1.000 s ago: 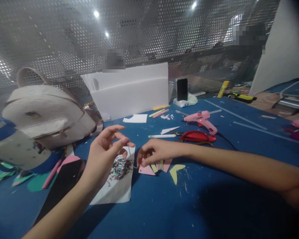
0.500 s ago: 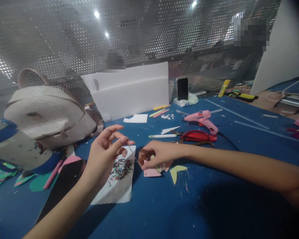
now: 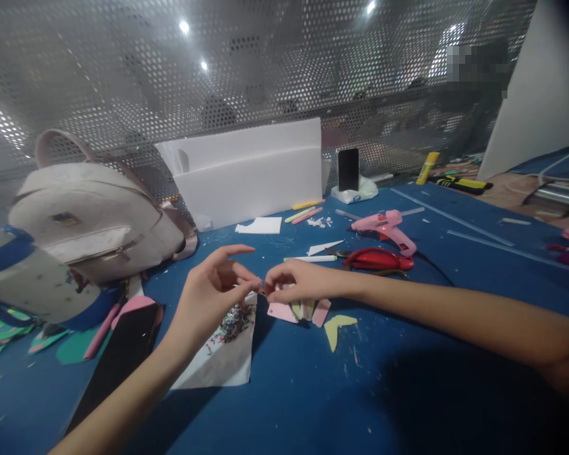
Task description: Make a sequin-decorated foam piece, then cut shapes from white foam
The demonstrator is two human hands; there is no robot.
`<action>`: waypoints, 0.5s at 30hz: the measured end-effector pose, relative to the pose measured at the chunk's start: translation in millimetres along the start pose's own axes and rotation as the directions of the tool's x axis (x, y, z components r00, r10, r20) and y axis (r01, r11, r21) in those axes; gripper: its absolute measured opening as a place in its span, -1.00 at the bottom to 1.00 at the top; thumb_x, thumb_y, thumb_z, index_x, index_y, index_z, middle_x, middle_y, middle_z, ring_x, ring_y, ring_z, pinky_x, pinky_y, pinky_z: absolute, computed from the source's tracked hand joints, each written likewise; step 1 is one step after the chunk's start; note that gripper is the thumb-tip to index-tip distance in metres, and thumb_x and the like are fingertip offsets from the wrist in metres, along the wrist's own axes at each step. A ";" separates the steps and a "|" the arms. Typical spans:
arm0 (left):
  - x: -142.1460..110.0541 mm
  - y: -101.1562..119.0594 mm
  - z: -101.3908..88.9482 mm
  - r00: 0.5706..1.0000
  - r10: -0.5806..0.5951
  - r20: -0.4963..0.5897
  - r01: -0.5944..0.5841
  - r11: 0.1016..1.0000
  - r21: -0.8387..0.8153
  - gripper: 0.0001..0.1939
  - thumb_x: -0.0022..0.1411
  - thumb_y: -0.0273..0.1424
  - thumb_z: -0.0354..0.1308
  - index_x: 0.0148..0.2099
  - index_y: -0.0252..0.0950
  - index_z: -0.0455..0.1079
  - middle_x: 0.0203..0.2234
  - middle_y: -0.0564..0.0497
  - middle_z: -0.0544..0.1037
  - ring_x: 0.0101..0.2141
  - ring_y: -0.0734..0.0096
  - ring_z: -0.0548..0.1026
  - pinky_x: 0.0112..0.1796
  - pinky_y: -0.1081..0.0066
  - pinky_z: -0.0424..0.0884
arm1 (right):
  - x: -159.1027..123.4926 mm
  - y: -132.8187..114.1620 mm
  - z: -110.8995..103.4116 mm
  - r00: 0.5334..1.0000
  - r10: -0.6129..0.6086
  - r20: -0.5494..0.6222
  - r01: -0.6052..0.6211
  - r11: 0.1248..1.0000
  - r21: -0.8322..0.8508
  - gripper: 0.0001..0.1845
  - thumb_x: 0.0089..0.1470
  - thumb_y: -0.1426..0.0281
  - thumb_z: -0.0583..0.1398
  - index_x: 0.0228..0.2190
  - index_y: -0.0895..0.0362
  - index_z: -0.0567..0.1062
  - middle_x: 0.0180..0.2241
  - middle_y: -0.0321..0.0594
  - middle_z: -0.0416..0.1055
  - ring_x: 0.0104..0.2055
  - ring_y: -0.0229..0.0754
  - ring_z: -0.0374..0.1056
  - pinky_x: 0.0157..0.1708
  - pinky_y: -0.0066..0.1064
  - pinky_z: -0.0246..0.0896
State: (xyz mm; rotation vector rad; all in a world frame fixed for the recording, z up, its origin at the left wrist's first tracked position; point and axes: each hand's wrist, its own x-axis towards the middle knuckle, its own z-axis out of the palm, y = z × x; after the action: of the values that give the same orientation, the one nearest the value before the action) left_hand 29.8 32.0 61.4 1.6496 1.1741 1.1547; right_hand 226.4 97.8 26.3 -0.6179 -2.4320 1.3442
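Observation:
My left hand (image 3: 220, 278) pinches with thumb and fingertips close beside my right hand; its index finger is stretched out above the pinch. The curled fingers of my right hand (image 3: 298, 282) are closed at the same spot. A thin thread ran between the two hands a moment ago; now the fingers mostly hide it. Flat pink pieces (image 3: 282, 312) and pale yellow strips show just below my right hand, one pink piece with a small hole. Under my left hand lies a white sheet (image 3: 218, 370) bearing a pile of small multicoloured beads (image 3: 234, 325).
A yellow V-shaped cutout (image 3: 336, 328) lies right of the pink pieces. Beyond my right forearm are red-handled pliers (image 3: 379, 258), a pink glue gun (image 3: 384, 227) and a marker (image 3: 310, 258). At left stand a pale backpack (image 3: 90, 221) and a dark phone-like slab (image 3: 118, 354).
My left hand has moved right and slightly down, its fingertips meeting those of my right hand. My right hand and the pink and yellow pieces have risen slightly.

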 end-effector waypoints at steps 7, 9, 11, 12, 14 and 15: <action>1.3 -9.6 -2.2 1.000 -0.002 0.015 0.000 0.997 0.077 -0.59 0.09 -0.49 0.27 0.01 -0.25 0.34 -0.51 0.03 0.58 -0.52 0.44 0.50 -0.53 0.52 0.42 | -0.2 -3.0 -0.8 1.000 0.013 0.003 -0.013 0.998 0.057 -0.75 0.11 0.21 0.17 -0.30 0.15 0.46 -0.41 -0.28 0.37 -0.39 -0.33 0.27 -0.44 -0.52 0.19; 1.6 -11.5 -2.1 1.000 -0.004 0.028 0.002 0.997 0.081 -0.58 0.09 -0.50 0.27 0.01 -0.24 0.33 -0.50 0.03 0.58 -0.49 0.42 0.53 -0.50 0.50 0.45 | -0.1 -3.4 -0.9 1.000 0.004 -0.002 -0.004 0.998 0.064 -0.73 0.11 0.19 0.18 -0.30 0.15 0.47 -0.40 -0.27 0.38 -0.38 -0.32 0.28 -0.43 -0.52 0.19; 1.7 -13.3 -2.0 0.999 -0.008 0.036 0.005 0.997 0.080 -0.58 0.08 -0.51 0.26 0.01 -0.24 0.34 -0.49 0.03 0.59 -0.46 0.40 0.56 -0.46 0.49 0.47 | -0.2 -4.1 -1.1 1.000 -0.006 -0.015 0.007 0.998 0.064 -0.75 0.11 0.21 0.18 -0.30 0.15 0.48 -0.41 -0.28 0.38 -0.40 -0.33 0.27 -0.44 -0.52 0.18; 1.8 -14.1 -2.1 0.999 -0.009 0.039 0.006 0.997 0.081 -0.58 0.08 -0.51 0.26 0.01 -0.25 0.34 -0.49 0.03 0.59 -0.45 0.39 0.57 -0.45 0.49 0.47 | -0.3 -4.4 -1.2 1.000 -0.008 -0.022 0.009 0.998 0.066 -0.76 0.11 0.23 0.18 -0.30 0.15 0.48 -0.42 -0.29 0.38 -0.42 -0.34 0.27 -0.45 -0.53 0.16; 2.1 -15.4 -2.3 0.999 -0.008 0.042 0.004 0.997 0.082 -0.59 0.08 -0.52 0.26 0.00 -0.26 0.35 -0.48 0.02 0.60 -0.43 0.38 0.58 -0.40 0.48 0.49 | -0.5 -4.9 -1.5 1.000 -0.002 -0.030 0.005 0.997 0.077 -0.77 0.10 0.25 0.19 -0.31 0.16 0.49 -0.45 -0.30 0.37 -0.46 -0.37 0.24 -0.49 -0.54 0.13; 2.4 -16.0 -2.5 0.999 -0.006 0.041 0.002 0.997 0.082 -0.60 0.07 -0.52 0.26 -0.01 -0.26 0.36 -0.48 0.02 0.60 -0.42 0.38 0.58 -0.39 0.47 0.50 | -0.6 -5.0 -1.7 0.999 0.001 -0.032 0.002 0.996 0.085 -0.77 0.10 0.25 0.19 -0.31 0.16 0.49 -0.46 -0.30 0.38 -0.48 -0.38 0.23 -0.50 -0.54 0.11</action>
State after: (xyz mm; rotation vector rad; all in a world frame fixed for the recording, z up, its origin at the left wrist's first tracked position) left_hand 23.9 38.7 47.7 1.7241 1.2120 1.0773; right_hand 226.6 96.3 31.3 -0.6125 -2.3361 1.4187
